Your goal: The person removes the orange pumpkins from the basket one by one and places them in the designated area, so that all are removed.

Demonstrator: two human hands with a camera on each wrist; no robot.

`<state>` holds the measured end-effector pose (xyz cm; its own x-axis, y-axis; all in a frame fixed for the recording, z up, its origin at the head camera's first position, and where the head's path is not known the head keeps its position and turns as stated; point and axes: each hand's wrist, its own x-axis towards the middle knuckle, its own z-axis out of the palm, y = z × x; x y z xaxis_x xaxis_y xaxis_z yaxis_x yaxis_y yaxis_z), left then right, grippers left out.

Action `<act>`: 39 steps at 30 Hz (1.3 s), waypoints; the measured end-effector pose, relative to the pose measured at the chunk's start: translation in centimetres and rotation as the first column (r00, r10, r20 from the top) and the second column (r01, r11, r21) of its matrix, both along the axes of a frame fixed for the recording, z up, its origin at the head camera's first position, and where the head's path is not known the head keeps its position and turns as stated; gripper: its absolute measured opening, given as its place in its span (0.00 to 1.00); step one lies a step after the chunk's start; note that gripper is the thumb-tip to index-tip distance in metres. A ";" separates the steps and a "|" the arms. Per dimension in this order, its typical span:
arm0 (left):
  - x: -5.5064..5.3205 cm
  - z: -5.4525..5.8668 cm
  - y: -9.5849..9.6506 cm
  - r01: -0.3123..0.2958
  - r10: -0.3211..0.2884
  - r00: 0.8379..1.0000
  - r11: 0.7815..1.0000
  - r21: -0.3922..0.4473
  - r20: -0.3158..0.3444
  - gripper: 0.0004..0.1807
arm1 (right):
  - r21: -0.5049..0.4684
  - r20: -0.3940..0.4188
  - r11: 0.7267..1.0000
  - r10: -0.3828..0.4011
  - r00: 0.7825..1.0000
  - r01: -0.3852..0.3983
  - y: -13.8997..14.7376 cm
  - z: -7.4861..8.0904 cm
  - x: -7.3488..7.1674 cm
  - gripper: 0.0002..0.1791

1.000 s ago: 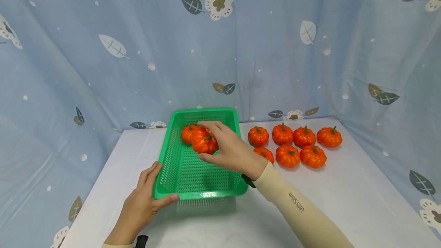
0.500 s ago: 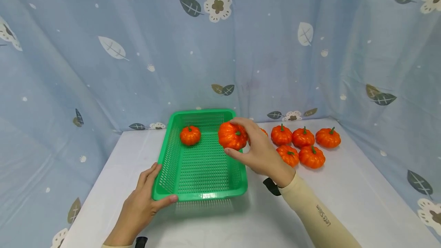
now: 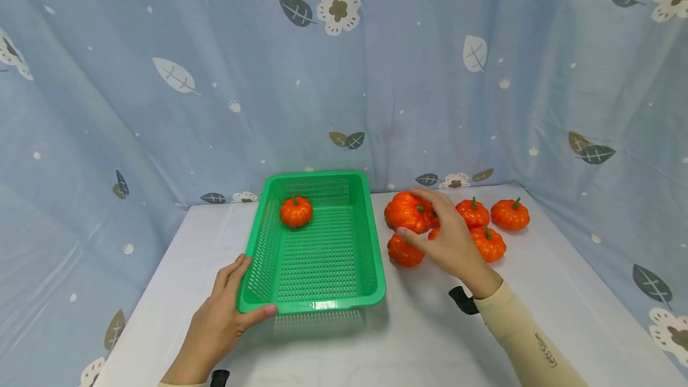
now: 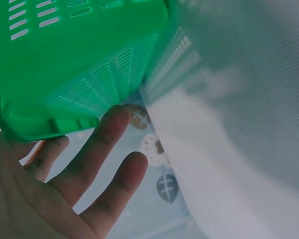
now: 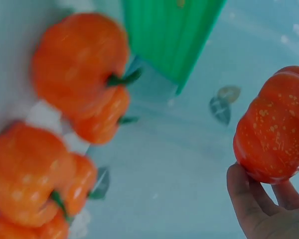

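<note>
My left hand [image 3: 223, 309] grips the near left corner of a green perforated plastic basket [image 3: 317, 305], thumb on the front rim; in the left wrist view some fingers [image 4: 104, 149] stretch past its wall. One small orange pumpkin [image 3: 296, 212] sits at the back left inside. To the basket's right, my right hand [image 3: 454, 240] holds another orange pumpkin [image 3: 409, 212] between thumb and fingers. In the right wrist view this held pumpkin [image 5: 276, 127] appears speckled, apart from the pumpkins on the table. It partly hides those behind it in the head view.
Several orange pumpkins with green stems stand on the white table [image 3: 430, 327] at right, including a front pumpkin [image 3: 405, 249] and a far right pumpkin [image 3: 510, 215]. A blue patterned curtain [image 3: 269, 76] borders the back and sides.
My right hand has carried its pumpkin from over the basket rightward to the pumpkins on the table. The left hand and the basket have stayed in place.
</note>
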<state>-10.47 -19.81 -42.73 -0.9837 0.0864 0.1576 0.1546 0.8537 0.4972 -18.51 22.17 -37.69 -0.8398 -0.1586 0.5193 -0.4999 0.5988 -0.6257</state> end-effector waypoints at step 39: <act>0.0 0.0 0.0 -0.008 0.008 1.000 1.000 0.006 0.021 0.59 | 0.081 0.145 0.889 -0.459 0.877 0.452 18.2 -5.9 1.7 0.47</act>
